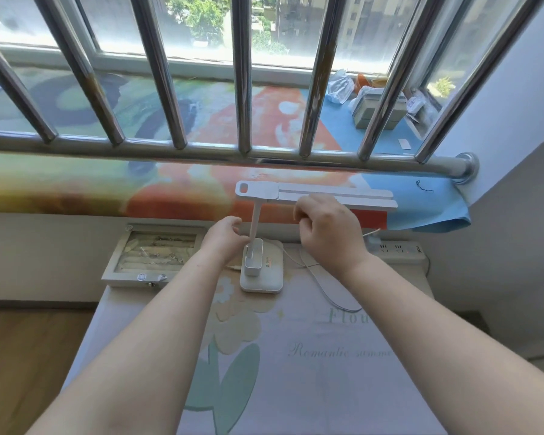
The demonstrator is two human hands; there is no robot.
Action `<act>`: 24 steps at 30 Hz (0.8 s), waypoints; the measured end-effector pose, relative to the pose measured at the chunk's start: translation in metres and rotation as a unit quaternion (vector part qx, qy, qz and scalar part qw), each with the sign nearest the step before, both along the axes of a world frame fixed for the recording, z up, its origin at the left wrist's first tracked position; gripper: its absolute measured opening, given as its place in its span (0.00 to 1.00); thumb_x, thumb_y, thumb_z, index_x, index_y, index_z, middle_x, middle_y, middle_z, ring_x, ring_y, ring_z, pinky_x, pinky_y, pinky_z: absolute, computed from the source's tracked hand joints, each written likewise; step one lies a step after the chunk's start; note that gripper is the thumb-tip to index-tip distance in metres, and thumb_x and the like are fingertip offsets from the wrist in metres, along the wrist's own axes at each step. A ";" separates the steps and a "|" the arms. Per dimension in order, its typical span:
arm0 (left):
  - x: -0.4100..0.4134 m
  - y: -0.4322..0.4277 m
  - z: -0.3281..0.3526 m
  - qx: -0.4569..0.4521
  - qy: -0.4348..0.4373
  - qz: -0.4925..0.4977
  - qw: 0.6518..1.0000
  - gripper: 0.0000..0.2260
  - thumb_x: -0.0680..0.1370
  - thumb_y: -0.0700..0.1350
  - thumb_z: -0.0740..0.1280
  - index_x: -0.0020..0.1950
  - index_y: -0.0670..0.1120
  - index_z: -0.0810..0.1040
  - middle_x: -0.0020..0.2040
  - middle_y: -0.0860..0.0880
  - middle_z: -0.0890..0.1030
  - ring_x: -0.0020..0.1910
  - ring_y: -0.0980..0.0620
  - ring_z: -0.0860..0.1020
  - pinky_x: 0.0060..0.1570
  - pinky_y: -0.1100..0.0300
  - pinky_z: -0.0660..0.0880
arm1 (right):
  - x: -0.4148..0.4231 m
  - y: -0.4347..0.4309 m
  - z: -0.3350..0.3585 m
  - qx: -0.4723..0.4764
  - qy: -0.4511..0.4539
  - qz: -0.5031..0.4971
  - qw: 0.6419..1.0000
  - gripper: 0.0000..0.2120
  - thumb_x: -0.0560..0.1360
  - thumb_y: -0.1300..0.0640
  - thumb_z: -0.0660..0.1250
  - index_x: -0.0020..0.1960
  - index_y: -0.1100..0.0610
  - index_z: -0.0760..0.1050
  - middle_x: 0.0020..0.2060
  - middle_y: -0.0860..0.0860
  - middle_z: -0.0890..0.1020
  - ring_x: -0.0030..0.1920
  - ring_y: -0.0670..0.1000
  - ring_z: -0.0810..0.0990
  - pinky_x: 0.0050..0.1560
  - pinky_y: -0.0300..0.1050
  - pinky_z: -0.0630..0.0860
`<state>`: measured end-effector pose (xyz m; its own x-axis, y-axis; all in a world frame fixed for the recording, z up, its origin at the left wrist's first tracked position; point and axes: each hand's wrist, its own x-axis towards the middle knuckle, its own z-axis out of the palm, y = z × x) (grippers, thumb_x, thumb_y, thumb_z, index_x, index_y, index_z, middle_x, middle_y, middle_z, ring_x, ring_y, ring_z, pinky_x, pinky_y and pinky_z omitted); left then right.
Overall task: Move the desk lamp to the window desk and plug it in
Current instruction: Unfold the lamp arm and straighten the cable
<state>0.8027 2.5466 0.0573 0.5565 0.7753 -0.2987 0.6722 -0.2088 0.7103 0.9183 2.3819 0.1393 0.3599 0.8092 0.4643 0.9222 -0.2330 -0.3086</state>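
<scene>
The white desk lamp stands on the window desk (pixel 296 387), which is covered by a pale flowered cloth. The lamp's square base (pixel 261 277) sits near the desk's far edge. Its thin stem (pixel 254 224) rises to a long flat head (pixel 264 191) reaching right. My left hand (pixel 222 238) hovers just left of the stem, fingers loosely curved, with a small gap to it. My right hand (pixel 324 229) holds the head's near edge with curled fingers. A white cable (pixel 327 296) runs from the base's left side and loops right toward a white power strip (pixel 396 248).
A shallow framed tray (pixel 153 257) with small items lies left of the lamp. Steel window bars (pixel 242 152) run just behind, above a colourful cloth-covered sill (pixel 201 183). Bags and a box (pixel 377 111) sit at the sill's far right. A wall (pixel 515 246) closes in on the right.
</scene>
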 end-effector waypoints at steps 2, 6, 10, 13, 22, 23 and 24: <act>-0.006 0.001 -0.009 -0.006 0.008 0.011 1.000 0.21 0.76 0.43 0.66 0.70 0.48 0.71 0.62 0.48 0.78 0.52 0.51 0.75 0.48 0.59 0.70 | -0.006 0.002 -0.016 -0.048 0.016 0.017 0.999 0.06 0.70 0.67 0.62 0.40 0.60 0.76 0.35 0.54 0.79 0.39 0.57 0.76 0.33 0.48 0.72; -0.019 0.003 -0.032 -0.025 0.010 0.017 1.000 0.19 0.77 0.39 0.62 0.68 0.48 0.73 0.61 0.48 0.79 0.56 0.49 0.77 0.52 0.58 0.74 | -0.015 0.012 -0.050 -0.142 0.076 0.010 0.987 0.09 0.73 0.64 0.59 0.48 0.57 0.77 0.45 0.51 0.81 0.49 0.54 0.76 0.41 0.50 0.75; -0.026 0.007 -0.051 -0.017 0.011 0.017 1.000 0.18 0.76 0.38 0.61 0.65 0.49 0.75 0.60 0.49 0.80 0.59 0.48 0.77 0.56 0.55 0.76 | -0.020 0.026 -0.076 -0.208 0.132 -0.018 0.969 0.12 0.74 0.63 0.56 0.53 0.54 0.75 0.50 0.49 0.80 0.52 0.52 0.76 0.46 0.50 0.76; -0.025 0.013 -0.064 -0.015 0.009 0.015 1.000 0.17 0.77 0.38 0.60 0.63 0.50 0.76 0.59 0.51 0.81 0.57 0.50 0.77 0.48 0.60 0.74 | -0.021 0.037 -0.094 -0.232 0.149 -0.029 0.961 0.13 0.75 0.62 0.56 0.55 0.54 0.75 0.52 0.49 0.80 0.53 0.53 0.76 0.47 0.50 0.76; -0.017 0.025 -0.093 0.042 0.068 -0.047 0.996 0.19 0.76 0.39 0.59 0.65 0.49 0.75 0.61 0.49 0.80 0.60 0.46 0.77 0.56 0.57 0.74 | -0.011 0.057 -0.144 -0.325 0.168 -0.083 0.927 0.12 0.76 0.56 0.57 0.57 0.54 0.74 0.53 0.52 0.79 0.52 0.56 0.78 0.44 0.48 0.75; -0.016 0.025 -0.097 0.047 0.076 -0.061 0.994 0.19 0.76 0.38 0.59 0.65 0.49 0.76 0.61 0.47 0.80 0.60 0.46 0.76 0.57 0.56 0.74 | -0.010 0.059 -0.148 -0.330 0.171 -0.086 0.924 0.13 0.77 0.55 0.57 0.58 0.55 0.74 0.54 0.53 0.79 0.52 0.56 0.78 0.45 0.49 0.75; -0.016 0.026 -0.101 0.052 0.085 -0.073 0.992 0.19 0.76 0.38 0.59 0.66 0.48 0.75 0.62 0.47 0.79 0.61 0.45 0.76 0.57 0.56 0.74 | -0.010 0.060 -0.151 -0.335 0.174 -0.088 0.922 0.13 0.77 0.54 0.57 0.59 0.55 0.74 0.55 0.53 0.79 0.53 0.56 0.78 0.46 0.49 0.75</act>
<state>0.7870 2.5725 -0.0442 0.6128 0.7219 -0.3213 0.7382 -0.3779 0.5589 0.9087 2.4418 -0.0119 0.5456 0.7877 -0.2861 0.7247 -0.6149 -0.3109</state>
